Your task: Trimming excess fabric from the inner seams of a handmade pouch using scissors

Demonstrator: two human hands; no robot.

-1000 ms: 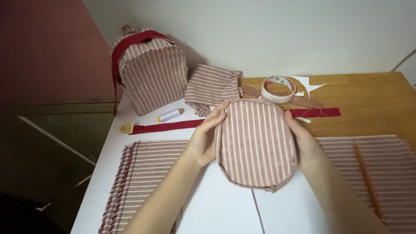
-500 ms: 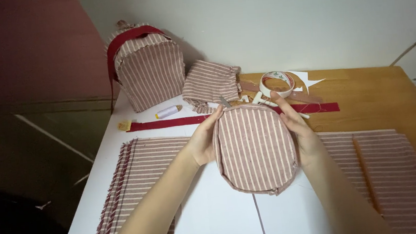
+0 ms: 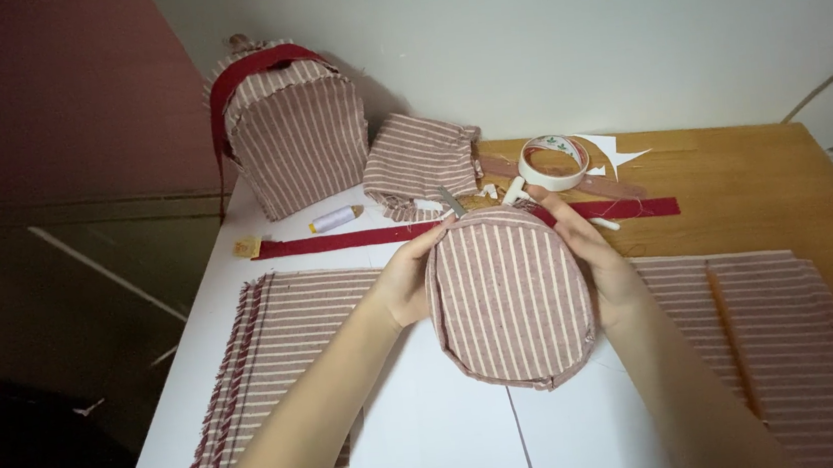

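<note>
we hold the rounded striped fabric piece [image 3: 508,296] upright between both hands, above the white paper [image 3: 434,433]. our left hand [image 3: 409,285] is curled along its left edge, fingers bent round the rim with the thumb reaching up to the top. our right hand [image 3: 594,259] wraps the right edge, fingers closed on the seam near the top. compared with a second ago the piece sits a little higher and squarer in our grip, and our right fingers have climbed from the side toward the top edge; half a second ago they were already there, so little has shifted since. just beyond our fingertips lie the scissors [image 3: 451,201] and a long red strip [image 3: 357,237], with a spool of pale thread [image 3: 335,218] further off to the left of our left hand. past our right hand sits a roll of tape [image 3: 553,162]. far beyond our left hand stands the striped bag [image 3: 298,139], a folded striped piece [image 3: 420,158] beside it. striped cloth [image 3: 285,336] lies flat under our left forearm, and more spreads right of our right wrist, a pencil [image 3: 730,337] resting on it.
</note>
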